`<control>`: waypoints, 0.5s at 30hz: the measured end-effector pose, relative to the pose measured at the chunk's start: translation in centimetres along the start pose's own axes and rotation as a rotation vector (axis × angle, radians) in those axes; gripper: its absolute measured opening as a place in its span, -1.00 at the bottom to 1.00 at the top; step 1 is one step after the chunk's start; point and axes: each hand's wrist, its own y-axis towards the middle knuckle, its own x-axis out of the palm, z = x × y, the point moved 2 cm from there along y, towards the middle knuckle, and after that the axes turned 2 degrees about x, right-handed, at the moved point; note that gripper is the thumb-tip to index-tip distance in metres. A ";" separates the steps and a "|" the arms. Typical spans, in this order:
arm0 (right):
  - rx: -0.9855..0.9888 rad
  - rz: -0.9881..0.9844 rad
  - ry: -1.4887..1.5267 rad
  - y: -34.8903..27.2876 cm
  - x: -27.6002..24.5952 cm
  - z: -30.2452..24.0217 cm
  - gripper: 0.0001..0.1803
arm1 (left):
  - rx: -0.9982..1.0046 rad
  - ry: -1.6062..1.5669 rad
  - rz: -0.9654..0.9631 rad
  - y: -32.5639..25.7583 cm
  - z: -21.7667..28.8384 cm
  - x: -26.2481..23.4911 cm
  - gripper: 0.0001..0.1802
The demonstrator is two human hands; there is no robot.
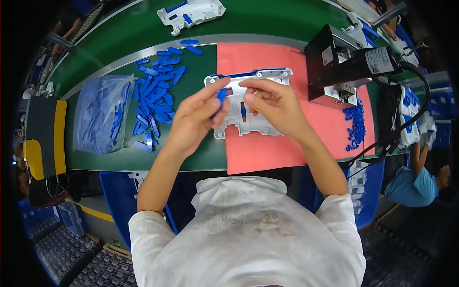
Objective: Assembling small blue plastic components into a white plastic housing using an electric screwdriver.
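Observation:
A white plastic housing plate point(248, 103) with blue trim lies across the edge of a pink mat point(282, 143) on the green table. My left hand point(193, 117) pinches a small blue plastic strip point(221, 95) against the plate's left part. My right hand point(275, 103) rests on the plate's middle, thumb and fingers pressing near a small blue piece in a slot. A loose heap of blue strips point(158, 91) lies just left of my left hand.
A clear bag of blue strips point(100, 112) lies at the left. A black motor-driven tool point(351, 64) stands at the right, small blue bits point(355, 124) beside it. Another white housing point(191, 12) sits on the conveyor behind. A co-worker's arm point(420, 182) shows at far right.

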 end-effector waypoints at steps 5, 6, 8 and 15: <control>0.026 -0.105 0.095 0.2 0.2 0.0 -0.76 | -0.194 -0.405 -0.350 2.1 -1.6 1.4 -0.46; 0.003 -0.092 0.145 0.3 -0.1 0.4 -0.78 | -0.197 -0.403 -0.352 2.0 -1.5 1.5 -0.46; -0.073 0.038 0.190 0.2 -0.4 0.6 -0.81 | -0.160 0.119 -0.098 1.8 -0.8 2.1 -0.45; -0.035 0.084 -0.384 0.2 -1.2 2.5 -0.82 | 0.551 1.188 -0.152 1.3 -1.3 -1.0 -0.85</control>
